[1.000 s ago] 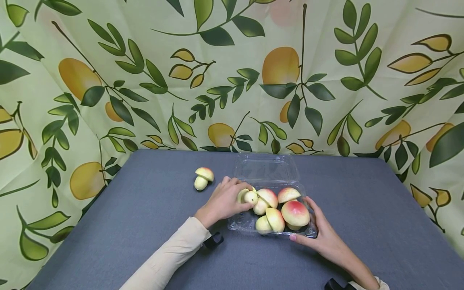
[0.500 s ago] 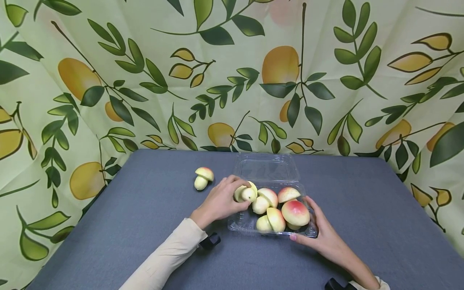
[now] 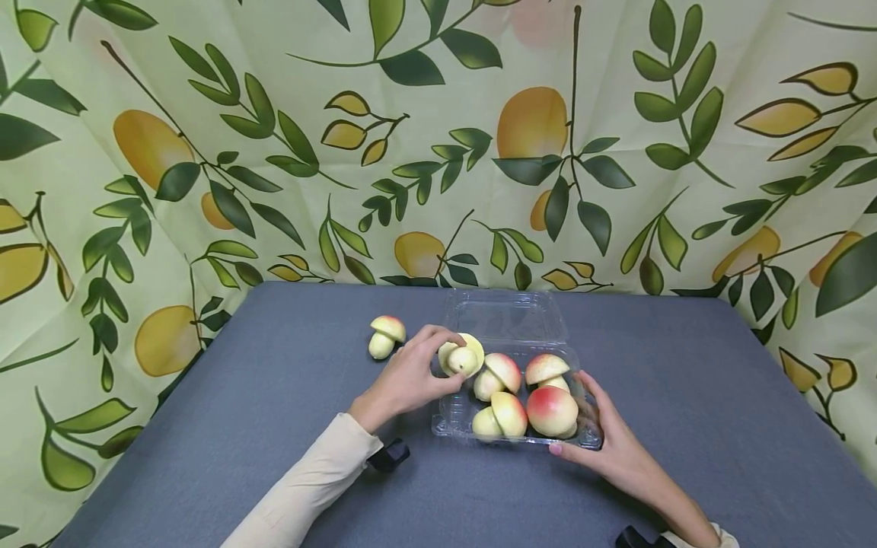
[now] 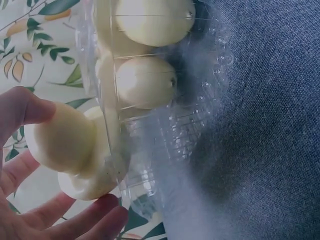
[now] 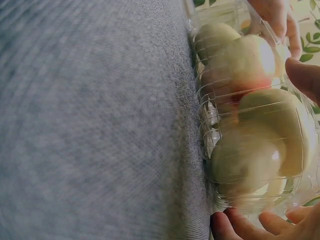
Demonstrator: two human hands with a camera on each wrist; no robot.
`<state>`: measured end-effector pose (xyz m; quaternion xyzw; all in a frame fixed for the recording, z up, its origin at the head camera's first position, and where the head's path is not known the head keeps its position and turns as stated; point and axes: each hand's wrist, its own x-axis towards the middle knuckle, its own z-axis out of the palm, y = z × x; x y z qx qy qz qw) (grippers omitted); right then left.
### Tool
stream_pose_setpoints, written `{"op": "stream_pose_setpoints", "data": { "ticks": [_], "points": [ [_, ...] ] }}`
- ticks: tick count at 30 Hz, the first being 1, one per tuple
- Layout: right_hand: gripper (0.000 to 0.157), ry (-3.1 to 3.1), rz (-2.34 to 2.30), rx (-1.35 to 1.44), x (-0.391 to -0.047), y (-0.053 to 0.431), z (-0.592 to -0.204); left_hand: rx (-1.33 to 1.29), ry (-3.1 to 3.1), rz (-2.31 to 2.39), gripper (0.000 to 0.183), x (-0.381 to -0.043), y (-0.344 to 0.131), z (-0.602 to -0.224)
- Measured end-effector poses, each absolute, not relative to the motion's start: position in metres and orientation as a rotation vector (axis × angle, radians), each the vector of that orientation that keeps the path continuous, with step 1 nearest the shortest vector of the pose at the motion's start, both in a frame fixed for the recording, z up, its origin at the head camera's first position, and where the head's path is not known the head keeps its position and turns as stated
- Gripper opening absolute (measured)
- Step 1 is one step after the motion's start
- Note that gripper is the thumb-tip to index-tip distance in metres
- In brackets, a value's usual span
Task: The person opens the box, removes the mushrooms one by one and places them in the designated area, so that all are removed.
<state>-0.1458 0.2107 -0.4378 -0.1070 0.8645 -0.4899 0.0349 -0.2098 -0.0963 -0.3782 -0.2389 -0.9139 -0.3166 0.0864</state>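
Observation:
My left hand (image 3: 404,374) pinches a pale yellow mushroom-shaped piece (image 3: 463,360) between thumb and fingers, its stem end facing me, over the left end of a clear plastic clamshell box (image 3: 448,426). In the left wrist view this mushroom (image 4: 60,137) sits at the box's side wall. My right hand (image 3: 612,440) grips the box's right end, thumb at the front edge and fingers round the far side. Inside lie several mushroom pieces with red-blushed caps: one front right (image 3: 552,409), one front left (image 3: 508,415), others behind. The right wrist view shows fingertips (image 5: 245,225) against the plastic.
The box's clear lid (image 3: 505,313) lies folded back behind it. Another mushroom piece (image 3: 388,329) lies on the grey-blue cloth (image 3: 301,358), left of the box. A leaf-and-fruit printed curtain (image 3: 438,152) stands along the table's back edge.
My left hand has drawn slightly left and up with its mushroom, whose underside now shows more fully. The mushrooms in the box have shifted a little leftward. My right hand stays at the box.

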Motion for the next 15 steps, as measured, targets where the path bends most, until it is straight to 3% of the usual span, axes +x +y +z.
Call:
{"op": "stream_pose_setpoints", "data": {
  "ticks": [10,15],
  "points": [
    [0.112,2.605,-1.537,-0.328,-0.147,0.209,-0.437,-0.691,-2.641,-1.059,0.041,-0.208,-0.107,-0.376],
    [0.112,2.614,-1.528,-0.322,-0.148,0.209,-0.437,-0.69,-2.664,-1.1,0.059,-0.209,-0.111,-0.375]
  ]
}}
